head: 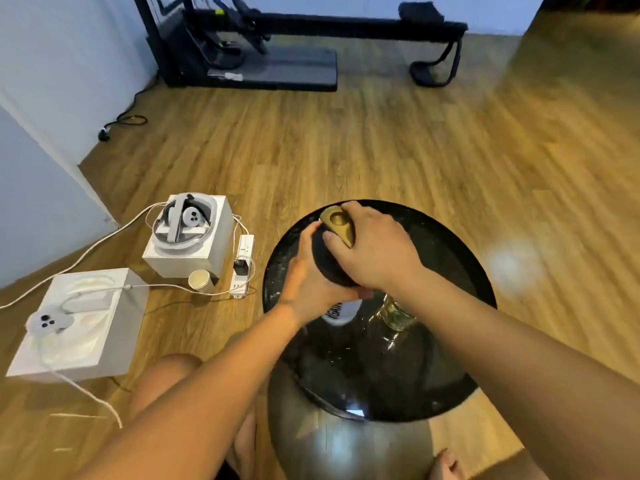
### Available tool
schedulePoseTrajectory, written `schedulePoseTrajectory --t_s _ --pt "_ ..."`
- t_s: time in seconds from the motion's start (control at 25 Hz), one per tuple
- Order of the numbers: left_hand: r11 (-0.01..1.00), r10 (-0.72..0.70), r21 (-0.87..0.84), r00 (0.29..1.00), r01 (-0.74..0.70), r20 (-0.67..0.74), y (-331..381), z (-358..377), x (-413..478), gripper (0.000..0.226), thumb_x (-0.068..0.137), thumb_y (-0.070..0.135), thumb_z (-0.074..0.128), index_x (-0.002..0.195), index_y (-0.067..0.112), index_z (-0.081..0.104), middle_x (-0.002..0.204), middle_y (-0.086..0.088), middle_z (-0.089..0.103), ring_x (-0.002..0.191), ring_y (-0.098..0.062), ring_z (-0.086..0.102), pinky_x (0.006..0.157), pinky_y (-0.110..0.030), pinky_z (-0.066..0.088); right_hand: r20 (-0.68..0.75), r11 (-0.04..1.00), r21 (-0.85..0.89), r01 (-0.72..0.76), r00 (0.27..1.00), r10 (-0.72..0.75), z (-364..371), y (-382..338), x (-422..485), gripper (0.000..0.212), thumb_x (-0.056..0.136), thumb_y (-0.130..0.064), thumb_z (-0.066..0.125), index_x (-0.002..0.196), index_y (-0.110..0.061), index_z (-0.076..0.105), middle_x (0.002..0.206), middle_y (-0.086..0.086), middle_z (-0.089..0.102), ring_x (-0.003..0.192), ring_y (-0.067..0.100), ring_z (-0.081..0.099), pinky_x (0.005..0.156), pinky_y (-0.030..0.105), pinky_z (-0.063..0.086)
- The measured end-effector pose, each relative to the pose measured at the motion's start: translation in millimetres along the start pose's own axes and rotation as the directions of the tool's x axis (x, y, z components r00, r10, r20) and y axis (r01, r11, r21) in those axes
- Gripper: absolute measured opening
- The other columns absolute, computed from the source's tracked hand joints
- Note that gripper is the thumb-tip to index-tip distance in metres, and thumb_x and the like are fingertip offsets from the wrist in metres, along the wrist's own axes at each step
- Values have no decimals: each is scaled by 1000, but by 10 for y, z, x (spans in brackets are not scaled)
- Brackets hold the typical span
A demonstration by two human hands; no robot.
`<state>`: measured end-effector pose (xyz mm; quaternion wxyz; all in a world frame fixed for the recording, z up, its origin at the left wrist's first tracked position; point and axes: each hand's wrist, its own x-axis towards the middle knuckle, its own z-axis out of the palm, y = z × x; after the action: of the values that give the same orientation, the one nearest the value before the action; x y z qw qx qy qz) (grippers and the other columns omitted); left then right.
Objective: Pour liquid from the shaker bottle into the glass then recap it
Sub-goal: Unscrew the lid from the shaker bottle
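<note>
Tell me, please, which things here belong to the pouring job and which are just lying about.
Job: white shaker bottle, black round lid with gold flip cap, clear glass tumbler, left hand, right hand, round black table.
Lying about: white headset box, white controller box, tan paper cup, white power strip, black exercise machine.

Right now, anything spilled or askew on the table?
Nothing stands out. Left hand grips the shaker, right hand on its cap. Glass upright, partly hidden by the right forearm. Pale specks on the table: drops or dust, cannot tell.
</note>
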<state>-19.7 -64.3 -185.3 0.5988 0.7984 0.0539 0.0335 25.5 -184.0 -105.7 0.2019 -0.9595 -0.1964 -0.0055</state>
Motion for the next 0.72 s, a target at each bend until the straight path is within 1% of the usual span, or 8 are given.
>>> schedulePoseTrajectory --t_s 0.08,0.2,0.32,0.4,0.44,0.52,0.64,0.72 --pt "998 11 69 1000 -11 5 48 -73 -22 122 41 37 103 144 24 39 124 12 65 116 -6 62 92 -23 53 69 997 -30 -69 995 71 -50 -74 -12 44 89 -55 45 115 -20 48 112 9 59 101 32 57 73 37 43" --pt "994 -53 100 998 55 -14 33 -30 -10 109 41 43 101 134 32 45 116 16 66 108 -7 63 74 -14 49 68 994 -6 -112 991 112 -37 -129 -20 43 91 -52 42 118 -18 44 116 11 56 105 34 54 72 36 38" --pt "992 -111 49 993 112 -33 46 12 -26 101 42 38 102 128 38 47 109 20 65 101 -2 62 67 -10 44 55 991 -40 -129 990 131 -14 -145 -42 45 93 -52 39 120 -16 42 119 13 55 107 36 53 72 37 39" --pt "993 -108 33 994 109 -25 38 -11 -45 95 44 33 102 123 38 50 107 20 67 101 1 63 73 -15 50 55 991 -47 -126 990 129 -12 -138 -51 44 93 -53 39 117 -16 42 117 13 55 106 37 54 74 39 40" --pt "995 -93 38 995 94 -21 45 -25 -52 94 43 35 101 122 38 51 107 18 70 103 -1 65 80 -22 55 53 993 -42 -111 992 113 -14 -124 -45 43 92 -53 40 114 -16 43 115 12 56 104 36 55 74 39 41" --pt "996 -57 66 998 58 -20 47 -38 -64 96 40 40 99 123 35 50 109 14 71 105 -4 66 90 -36 57 57 998 -27 -56 997 57 -30 -87 -37 42 91 -54 42 110 -17 45 111 11 59 100 34 57 74 38 41" --pt "992 -65 108 997 68 -29 112 -43 -65 97 37 46 95 121 32 48 108 13 69 103 -5 64 91 -40 57 88 999 28 15 996 -18 -85 -18 -33 42 88 -55 46 112 -20 47 107 6 60 97 30 59 74 37 43" --pt "989 -62 132 998 65 -27 103 -44 -47 97 36 48 95 120 33 48 107 14 68 102 -4 64 89 -38 58 92 997 76 31 995 -38 -95 9 -26 44 88 -53 49 117 -20 48 111 4 59 100 27 58 78 37 43"
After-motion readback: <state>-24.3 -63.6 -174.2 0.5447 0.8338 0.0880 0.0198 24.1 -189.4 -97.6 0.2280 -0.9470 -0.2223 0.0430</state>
